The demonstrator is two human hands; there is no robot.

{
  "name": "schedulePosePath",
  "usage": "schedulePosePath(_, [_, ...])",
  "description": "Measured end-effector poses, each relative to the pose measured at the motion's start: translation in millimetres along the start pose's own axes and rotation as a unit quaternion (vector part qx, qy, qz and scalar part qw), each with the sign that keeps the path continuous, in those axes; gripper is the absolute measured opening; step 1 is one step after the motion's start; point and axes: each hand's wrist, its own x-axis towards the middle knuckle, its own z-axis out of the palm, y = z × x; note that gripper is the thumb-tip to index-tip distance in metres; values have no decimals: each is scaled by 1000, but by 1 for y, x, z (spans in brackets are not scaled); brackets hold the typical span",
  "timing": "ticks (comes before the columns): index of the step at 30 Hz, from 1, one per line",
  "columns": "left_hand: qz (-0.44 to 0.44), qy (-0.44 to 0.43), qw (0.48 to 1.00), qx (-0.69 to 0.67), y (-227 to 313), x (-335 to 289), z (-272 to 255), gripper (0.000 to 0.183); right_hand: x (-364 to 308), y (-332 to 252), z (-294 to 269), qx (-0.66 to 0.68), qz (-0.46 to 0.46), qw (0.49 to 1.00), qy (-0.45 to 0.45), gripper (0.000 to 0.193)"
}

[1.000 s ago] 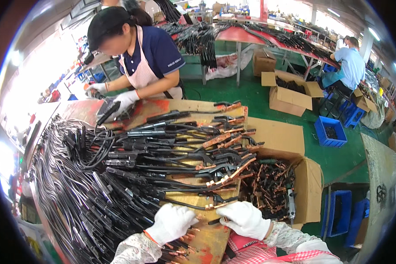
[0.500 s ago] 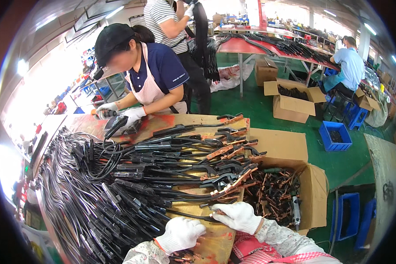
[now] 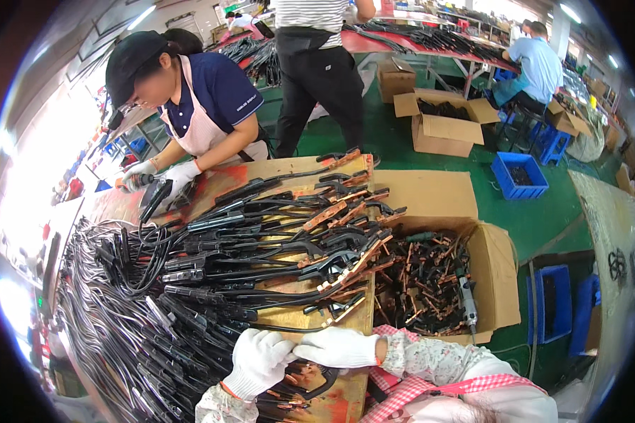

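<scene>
Black curved clamp part (image 3: 323, 384) lies at the near end of the bench (image 3: 351, 395), just below the right hand (image 3: 337, 348) in view, down and right of the left hand (image 3: 259, 359). Key relation: its bowed length runs from under the right hand down and leftward, so the right is nearer; the glove hides the upper end. Hands meet about fingertip to fingertip, right pointing left, left angled up and in. Fingers bunched narrow on both; can't tell what is pinched between them (gloves cover the contact), nor whether the right holds the clamp part.

Materials: clamp part looks like smooth moulded plastic, hook-shaped. Gloves white knit, sleeves (image 3: 434, 357) floral print. Bench top flat, yellowish, scuffed with red patches.

Beyond the hands: black handles (image 3: 208, 223) fan crosswise, flat copper-coloured strips (image 3: 360, 266) toward the right edge. Thin round cables (image 3: 95, 317) spill left in a wavy, shiny bundle.

Right of bench: open brown carton (image 3: 497, 278), full of jumbled black-and-copper parts (image 3: 416, 282), slim grey tool (image 3: 467, 299) on top.

Farther out: co-worker (image 3: 215, 92) in dark shirt and pale apron, green floor (image 3: 441, 164), blue bin (image 3: 531, 192) with dark contents.
</scene>
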Motion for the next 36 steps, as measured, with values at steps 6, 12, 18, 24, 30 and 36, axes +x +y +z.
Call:
schedulePosePath(6, [-6,29,999,-13,-3,6,0,20,-10,43,19,-16,-140,983,114,29])
schedulePosePath(12, [-57,-33,995,-71,-8,18,-12,20,-60,24,-12,217,112,951,187,42])
schedulePosePath(18, [-88,-60,983,-148,1,18,-18,14,-49,23,12,-79,-28,970,227,34])
schedulePosePath(24, [-99,-89,971,-196,1,26,-20,13,-31,29,24,-229,-133,904,334,44])
schedulePosePath(30, [-101,-111,965,-214,-2,24,-19,14,-21,39,26,-195,-170,902,345,49])
schedulePosePath(36, [-96,-117,965,-213,-3,27,-15,14,-15,47,28,-211,-204,896,333,49])
